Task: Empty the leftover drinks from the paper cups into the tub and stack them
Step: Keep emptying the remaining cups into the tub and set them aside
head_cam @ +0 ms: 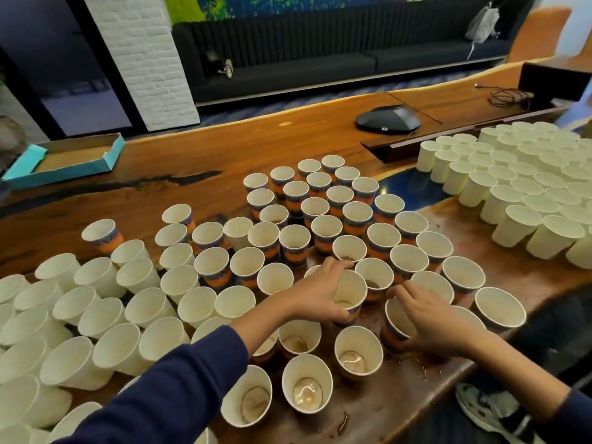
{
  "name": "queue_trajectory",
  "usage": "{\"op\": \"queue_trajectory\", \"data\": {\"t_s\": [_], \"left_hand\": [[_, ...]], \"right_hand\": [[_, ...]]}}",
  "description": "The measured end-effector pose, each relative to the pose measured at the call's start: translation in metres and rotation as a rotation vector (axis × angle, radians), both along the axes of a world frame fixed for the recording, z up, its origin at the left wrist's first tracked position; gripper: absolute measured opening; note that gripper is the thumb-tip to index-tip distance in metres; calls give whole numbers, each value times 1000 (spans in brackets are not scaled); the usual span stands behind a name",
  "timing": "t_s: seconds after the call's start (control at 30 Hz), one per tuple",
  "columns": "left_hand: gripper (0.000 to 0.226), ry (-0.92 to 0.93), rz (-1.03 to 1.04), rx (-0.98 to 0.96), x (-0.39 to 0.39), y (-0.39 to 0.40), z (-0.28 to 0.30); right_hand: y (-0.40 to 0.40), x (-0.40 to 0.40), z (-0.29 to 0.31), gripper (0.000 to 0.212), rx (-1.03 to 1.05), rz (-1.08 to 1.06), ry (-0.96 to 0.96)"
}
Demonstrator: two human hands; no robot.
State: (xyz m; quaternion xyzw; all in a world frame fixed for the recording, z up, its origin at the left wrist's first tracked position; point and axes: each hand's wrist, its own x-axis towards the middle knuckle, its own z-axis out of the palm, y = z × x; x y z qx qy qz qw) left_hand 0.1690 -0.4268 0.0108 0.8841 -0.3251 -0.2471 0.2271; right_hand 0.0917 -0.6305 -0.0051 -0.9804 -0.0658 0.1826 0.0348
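Dark blue sleeves (pixel 166 389) reach in from the bottom edge over a long wooden tabletop (pixel 224 149) crowded with paper cups. Nearest the camera stand four open cups with a shallow pool of brownish drink in each, one of them at the front (pixel 307 384). Drops of spilled liquid (pixel 426 366) spot the wood near the right wrist.

Left hand (pixel 320 291) curls round a cup with an orange and blue print (pixel 349 291), thumb on the near side and fingers over the far rim; a little pale liquid shows at its bottom. Right hand (pixel 432 322) grips another printed cup (pixel 395 328), which tilts toward the left, fingers wrapped over its rim and wall. Both cups sit among the group of printed cups (pixel 320 213) that fills the middle of the tabletop, upright and close together.

To the left lies a mass of plain white cups (pixel 80 312), also upright. Far right, more white cups (pixel 519 174) stand upside down in tight rows. No tub shows in this view.

Farther back on the wood rest a shallow teal cardboard box lid (pixel 67 158), a dark conference speaker (pixel 387 118) and a coiled cable (pixel 506 96). Beyond the tabletop runs a dark sofa (pixel 320 56) beside a white brick pillar (pixel 144 59).
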Motion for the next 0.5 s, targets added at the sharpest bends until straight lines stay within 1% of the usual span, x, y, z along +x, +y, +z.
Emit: {"op": "queue_trajectory", "data": {"t_s": [0.17, 0.27, 0.4, 0.5], "left_hand": [[87, -68, -47, 110, -2, -3, -14], [86, -75, -80, 154, -2, -5, -22], [79, -60, -53, 143, 0, -13, -23], [68, -126, -48, 122, 4, -25, -18]], "right_hand": [[2, -3, -21, 85, -31, 30, -8], [1, -6, -27, 87, -50, 43, -12], [-6, -10, -22, 100, -28, 22, 3], [-20, -11, -12, 106, -27, -33, -11]]}}
